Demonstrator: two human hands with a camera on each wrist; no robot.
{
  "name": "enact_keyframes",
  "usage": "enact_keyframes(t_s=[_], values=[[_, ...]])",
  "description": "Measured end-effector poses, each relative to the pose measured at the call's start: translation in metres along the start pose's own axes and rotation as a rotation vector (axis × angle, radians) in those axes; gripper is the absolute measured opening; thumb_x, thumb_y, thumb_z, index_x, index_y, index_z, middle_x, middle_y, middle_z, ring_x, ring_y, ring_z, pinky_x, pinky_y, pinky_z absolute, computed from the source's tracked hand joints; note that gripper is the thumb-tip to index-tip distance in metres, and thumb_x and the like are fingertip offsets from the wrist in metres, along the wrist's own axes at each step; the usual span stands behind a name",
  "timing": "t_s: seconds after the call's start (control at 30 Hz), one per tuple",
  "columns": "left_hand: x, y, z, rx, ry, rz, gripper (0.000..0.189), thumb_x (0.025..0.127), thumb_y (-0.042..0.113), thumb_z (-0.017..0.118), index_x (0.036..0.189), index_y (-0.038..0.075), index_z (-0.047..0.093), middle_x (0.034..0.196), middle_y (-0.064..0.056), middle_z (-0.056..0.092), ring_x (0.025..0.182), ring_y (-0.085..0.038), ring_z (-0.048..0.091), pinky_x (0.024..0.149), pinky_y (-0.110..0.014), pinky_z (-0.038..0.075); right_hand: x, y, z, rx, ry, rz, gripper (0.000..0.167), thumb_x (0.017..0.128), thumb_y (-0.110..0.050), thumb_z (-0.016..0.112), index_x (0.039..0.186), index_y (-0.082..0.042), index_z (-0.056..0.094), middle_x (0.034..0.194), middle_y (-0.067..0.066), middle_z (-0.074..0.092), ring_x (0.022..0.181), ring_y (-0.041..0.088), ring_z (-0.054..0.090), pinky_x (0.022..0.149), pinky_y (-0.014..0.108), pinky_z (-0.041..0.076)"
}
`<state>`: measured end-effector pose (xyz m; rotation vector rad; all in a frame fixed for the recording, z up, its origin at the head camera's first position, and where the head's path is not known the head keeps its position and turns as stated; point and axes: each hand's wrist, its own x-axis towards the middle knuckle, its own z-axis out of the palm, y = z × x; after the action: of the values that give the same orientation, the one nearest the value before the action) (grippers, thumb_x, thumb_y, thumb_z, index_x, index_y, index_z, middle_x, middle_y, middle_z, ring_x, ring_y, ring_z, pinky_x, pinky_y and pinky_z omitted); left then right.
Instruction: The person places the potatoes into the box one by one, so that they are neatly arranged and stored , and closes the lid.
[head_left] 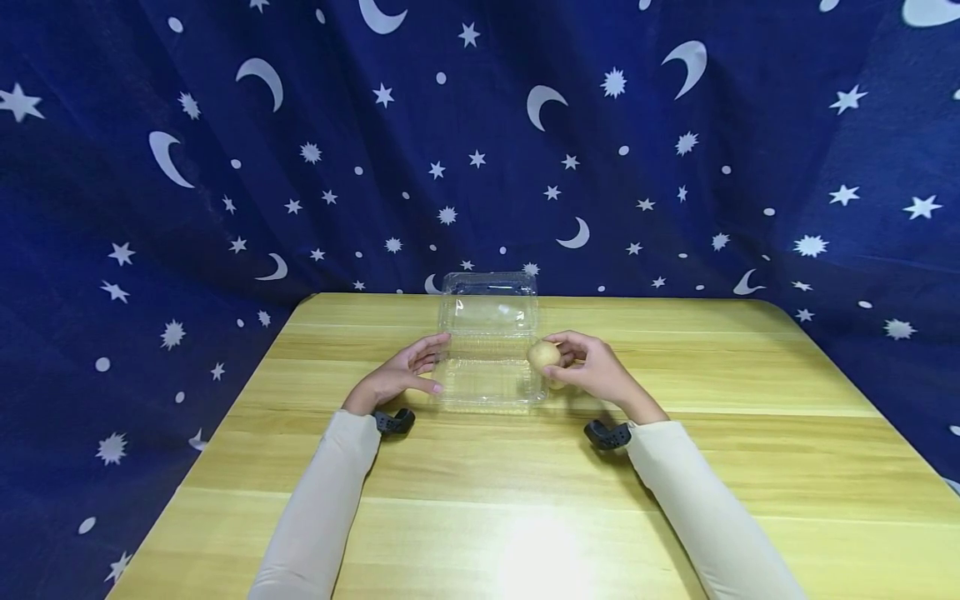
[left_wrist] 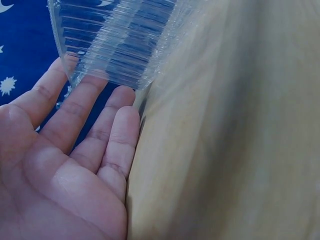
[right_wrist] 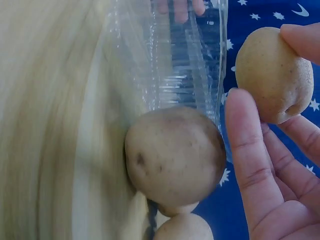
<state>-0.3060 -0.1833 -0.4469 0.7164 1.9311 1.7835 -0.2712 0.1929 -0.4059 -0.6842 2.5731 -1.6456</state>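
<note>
Right hand: the right hand pinched a potato between thumb and fingers
Held potato: tan, rounded, a dark dimple at one end; raised off the bench, at the right edge of the clear box as the head view had it
Left hand: the left hand was relaxed, fingers extended and a little apart, grasping nothing; fingertips at the box's left side, some seen through the plastic; actual contact could not be told
Box: thin ribbed plastic, base down on the bench between the hands, lid open on the far side
More potatoes: a large potato beside the box beneath the right hand, a smaller potato near it, partly hidden
Wrists: pale sleeves, black bands
Backdrop: blue cloth with white moons and stars
</note>
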Motion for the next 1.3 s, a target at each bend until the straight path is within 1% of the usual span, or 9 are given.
enact_keyframes(t_s=[0.17,0.5,0.73,0.87,1.07,1.2,1.3], values=[[0.000,0.000,0.000,-0.002,-0.004,0.005,0.102,0.089,-0.003,0.080,0.170,-0.004,0.019,0.177,-0.025,0.017,0.162,-0.046,0.019,0.133,-0.056,0.016,0.002,-0.001,0.003,0.018,-0.012,0.020,0.050,0.092,0.000,0.082,0.137,0.012,0.064,0.112,0.021,0.072,0.096,0.021,0.067,0.085,0.022,0.060],[-0.001,-0.001,-0.001,0.006,-0.003,0.012,0.103,0.089,-0.001,0.082,0.170,-0.004,0.019,0.177,-0.025,0.017,0.162,-0.046,0.019,0.133,-0.056,0.016,0.008,-0.007,0.012,0.025,-0.020,0.004,0.051,0.090,0.001,0.083,0.137,0.011,0.065,0.115,0.023,0.073,0.100,0.024,0.069,0.087,0.022,0.060],[0.000,-0.002,-0.001,0.014,-0.002,0.004,0.103,0.089,0.000,0.081,0.170,-0.004,0.018,0.178,-0.024,0.017,0.162,-0.046,0.019,0.133,-0.056,0.016,0.013,-0.012,0.019,0.059,-0.050,-0.014,0.052,0.092,0.002,0.081,0.139,0.014,0.062,0.121,0.027,0.071,0.104,0.033,0.070,0.089,0.022,0.060],[0.001,-0.002,-0.002,0.016,-0.003,0.005,0.103,0.089,-0.001,0.081,0.170,-0.004,0.018,0.178,-0.024,0.017,0.163,-0.045,0.019,0.133,-0.056,0.016,0.014,-0.013,0.022,0.070,-0.061,-0.005,0.052,0.092,0.003,0.081,0.139,0.013,0.062,0.123,0.028,0.070,0.106,0.034,0.070,0.089,0.022,0.060],[0.002,-0.002,-0.002,0.015,0.002,0.007,0.102,0.089,-0.002,0.080,0.170,-0.004,0.018,0.178,-0.024,0.017,0.163,-0.045,0.019,0.133,-0.056,0.016,0.017,-0.015,0.028,0.059,-0.085,-0.002,0.052,0.092,0.002,0.082,0.139,0.013,0.063,0.121,0.027,0.069,0.106,0.033,0.069,0.091,0.023,0.060],[0.001,-0.002,-0.002,0.012,0.005,0.003,0.101,0.089,-0.003,0.079,0.171,-0.003,0.018,0.178,-0.023,0.017,0.163,-0.045,0.019,0.133,-0.056,0.016,0.020,-0.016,0.033,0.030,-0.096,0.000,0.052,0.091,0.001,0.082,0.139,0.013,0.063,0.120,0.026,0.070,0.104,0.033,0.070,0.089,0.023,0.061],[0.001,-0.002,-0.001,0.012,0.006,0.004,0.101,0.089,-0.004,0.078,0.171,-0.003,0.019,0.178,-0.023,0.017,0.162,-0.044,0.020,0.133,-0.055,0.017,0.022,-0.016,0.036,0.007,-0.100,0.001,0.052,0.091,0.000,0.083,0.138,0.012,0.064,0.119,0.025,0.071,0.102,0.032,0.071,0.089,0.026,0.062]])
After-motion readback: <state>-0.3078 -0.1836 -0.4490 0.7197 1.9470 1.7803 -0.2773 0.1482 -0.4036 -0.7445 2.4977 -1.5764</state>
